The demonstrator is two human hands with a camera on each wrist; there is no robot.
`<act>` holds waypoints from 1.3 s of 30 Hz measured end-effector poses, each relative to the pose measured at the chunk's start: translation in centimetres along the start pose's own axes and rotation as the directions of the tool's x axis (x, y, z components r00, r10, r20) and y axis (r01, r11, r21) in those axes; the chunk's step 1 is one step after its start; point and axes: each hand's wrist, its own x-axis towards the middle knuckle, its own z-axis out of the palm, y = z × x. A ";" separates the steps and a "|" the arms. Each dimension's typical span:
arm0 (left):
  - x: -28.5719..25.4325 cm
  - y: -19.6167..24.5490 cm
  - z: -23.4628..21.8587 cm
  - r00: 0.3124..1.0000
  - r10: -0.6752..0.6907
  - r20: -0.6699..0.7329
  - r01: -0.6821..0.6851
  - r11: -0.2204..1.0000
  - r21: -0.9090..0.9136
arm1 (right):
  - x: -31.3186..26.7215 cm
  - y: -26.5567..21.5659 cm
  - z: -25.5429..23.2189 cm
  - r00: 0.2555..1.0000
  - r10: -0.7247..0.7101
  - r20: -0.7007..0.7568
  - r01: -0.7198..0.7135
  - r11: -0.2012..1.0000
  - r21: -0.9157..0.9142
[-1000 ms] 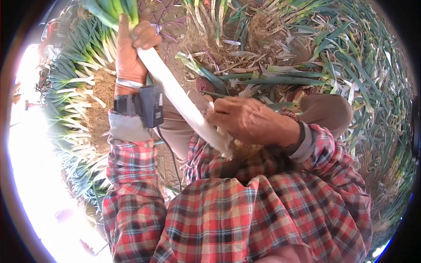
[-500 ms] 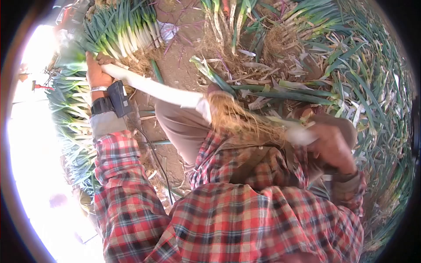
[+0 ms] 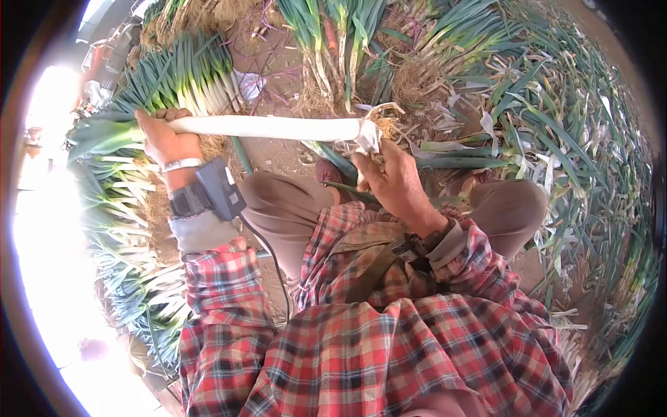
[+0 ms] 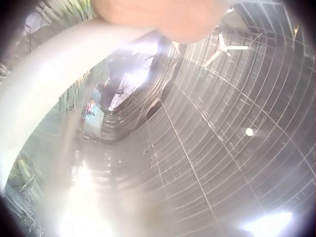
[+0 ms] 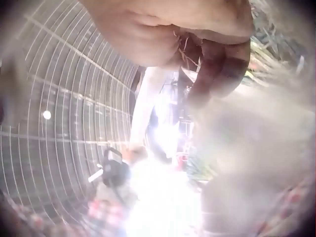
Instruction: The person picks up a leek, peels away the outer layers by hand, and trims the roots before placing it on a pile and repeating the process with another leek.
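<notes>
A long white leek point(image 3: 271, 128) lies almost level across the head view, in front of the knees. My left hand point(image 3: 170, 142) grips it where the white stalk meets the green leaves, at the left. My right hand point(image 3: 396, 181) is at the other end, its fingers curled at the root end with peeled skin and brown roots point(image 3: 384, 125). In the left wrist view, the stalk point(image 4: 54, 64) runs down from the blurred left hand point(image 4: 163, 17). Thin root strands show between the curled fingers of the right hand point(image 5: 197, 29) in the right wrist view.
A row of cleaned leeks point(image 3: 125, 208) lines the left side, with another bunch point(image 3: 194, 80) at the upper left. Uncleaned leeks with roots point(image 3: 323, 69) lie ahead. Stripped leaves point(image 3: 577, 153) heap up on the right. A cable point(image 3: 281, 271) hangs from the left wrist's device.
The leek has swung from slanting down toward the lap to nearly level. My right hand moved away to the right, blurred, then came back to the root end; the long hanging roots no longer show.
</notes>
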 end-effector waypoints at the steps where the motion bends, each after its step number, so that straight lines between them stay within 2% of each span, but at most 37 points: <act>1: -0.5 -0.4 0.0 1.000 0.015 -0.005 -0.015 1.000 -0.021 | -0.2 -0.3 0.1 0.986 0.165 0.033 -0.168 0.964 0.204; 2: -0.8 -0.6 0.0 1.000 0.018 -0.002 -0.018 0.999 -0.027 | -0.4 -0.5 0.0 0.987 0.158 0.031 -0.161 0.966 0.202; 4: -1.5 -0.8 0.1 0.998 0.063 -0.005 -0.064 0.998 -0.021 | -1.0 -0.8 -0.7 0.978 0.167 0.125 -0.208 0.839 0.503; 5: -1.1 -0.7 -0.1 0.998 0.063 -0.006 -0.063 0.998 -0.022 | -1.5 -1.4 -2.5 0.937 0.190 0.293 -0.294 0.883 0.367; 6: -0.3 -0.3 -0.6 0.999 0.039 -0.031 -0.039 0.999 -0.016 | -2.0 -1.8 -3.6 0.935 0.190 0.298 -0.296 0.883 0.364; 7: 0.8 0.1 -1.3 0.998 0.015 -0.057 -0.015 1.000 -0.008 | -2.8 -2.2 -4.4 0.934 0.004 0.356 -0.035 0.996 0.082; 8: 1.7 0.5 -2.1 0.998 0.019 -0.061 -0.019 1.000 -0.003 | -3.5 -2.6 -5.1 0.875 -0.154 0.459 0.261 0.949 -0.179; 10: 3.4 0.9 -3.8 0.989 -0.092 0.116 0.084 0.994 0.077 | -4.8 -4.9 -7.1 0.761 0.116 0.639 0.142 0.930 -0.338; 11: 3.5 1.0 -3.4 0.998 -0.058 0.020 0.054 0.988 0.147 | -5.7 -5.0 -8.6 0.717 0.137 0.684 0.151 0.927 -0.344; 12: 4.3 1.6 -4.8 0.998 -0.057 0.012 0.054 0.987 0.153 | -6.6 -4.6 -10.6 0.674 0.155 0.723 0.164 0.922 -0.351; 14: 7.4 3.4 -7.2 0.997 -0.075 0.013 0.072 0.985 0.156 | -8.7 -2.5 -15.9 0.859 0.090 0.504 0.164 0.885 -0.436; 15: 7.5 3.7 -7.1 0.998 -0.064 0.012 0.061 0.986 0.156 | -8.4 -2.6 -17.9 0.951 0.258 0.171 -0.123 0.820 -0.559; 16: 7.0 3.9 -6.7 0.995 -0.085 0.045 0.081 0.992 0.098 | -7.8 -3.0 -18.9 0.904 0.385 -0.187 -0.420 0.708 -0.567; 17: 6.5 4.1 -6.4 0.992 -0.096 0.079 0.094 0.995 0.038 | -7.0 -3.1 -18.6 0.911 0.375 -0.170 -0.402 0.718 -0.568; 18: 5.5 4.2 -5.8 0.988 -0.102 0.114 0.105 0.994 -0.023 | -6.1 -3.1 -18.3 0.948 0.085 -0.307 -0.282 0.672 -0.685; 19: 3.5 3.9 -4.5 0.980 -0.124 0.155 0.133 0.990 -0.050 | -5.3 -3.2 -18.0 0.894 -0.227 -0.386 -0.194 0.581 -0.790; 20: -0.3 3.6 -1.6 0.994 -0.041 0.098 0.041 0.999 0.002 | -4.5 -3.5 -16.6 0.894 -0.231 -0.383 -0.184 0.590 -0.786; 22: -1.4 2.6 -0.9 0.966 -0.083 0.246 0.104 0.992 -0.074 | -3.6 -5.2 -11.5 0.964 -0.191 -0.184 0.050 0.814 -0.579; 23: -3.0 2.0 0.2 0.963 -0.088 0.254 0.111 0.991 -0.077 | -3.3 -6.1 -9.0 0.964 -0.241 -0.114 0.146 0.834 -0.532; 25: -7.2 1.5 2.9 0.983 0.030 0.182 -0.037 0.999 0.036 | -2.6 -7.1 -5.0 0.933 -0.359 0.009 0.325 0.836 -0.443; 28: -10.3 0.9 4.3 0.968 0.064 0.244 -0.078 0.996 0.048 | -1.6 -7.3 -1.3 0.845 -0.528 0.091 0.518 0.763 -0.386; 29: -11.2 1.0 4.7 0.956 0.024 0.292 -0.022 1.000 -0.008 | -1.4 -7.6 -0.6 0.844 -0.530 0.086 0.518 0.762 -0.388; 30: -11.6 1.2 4.7 0.955 0.023 0.295 -0.021 1.000 -0.009 | -1.2 -7.9 -0.1 0.839 -0.530 0.123 0.533 0.756 -0.380; 33: -12.0 1.5 4.4 0.807 -0.022 0.590 0.196 0.953 -0.232 | -1.4 -8.5 0.7 0.854 -0.490 0.174 0.519 0.782 -0.346; 34: -12.0 1.5 4.4 0.806 -0.026 0.592 0.199 0.953 -0.229 | -1.5 -8.5 0.8 0.872 -0.449 0.195 0.490 0.813 -0.316; 36: -12.5 1.9 4.5 0.785 0.017 0.619 0.136 0.970 -0.199 | -1.6 -8.1 1.0 0.859 -0.475 0.188 0.511 0.790 -0.339; 37: -12.9 1.9 4.8 0.784 0.012 0.621 0.141 0.970 -0.197 | -1.6 -7.9 1.3 0.831 -0.536 0.149 0.549 0.748 -0.372; 38: -13.5 1.8 5.1 0.806 0.026 0.592 0.109 0.975 -0.192 | -1.6 -7.9 1.4 0.796 -0.594 0.112 0.582 0.703 -0.408; 39: -14.1 1.7 5.4 0.826 0.041 0.562 0.078 0.979 -0.186 | -1.7 -8.0 1.2 0.798 -0.592 0.108 0.578 0.705 -0.411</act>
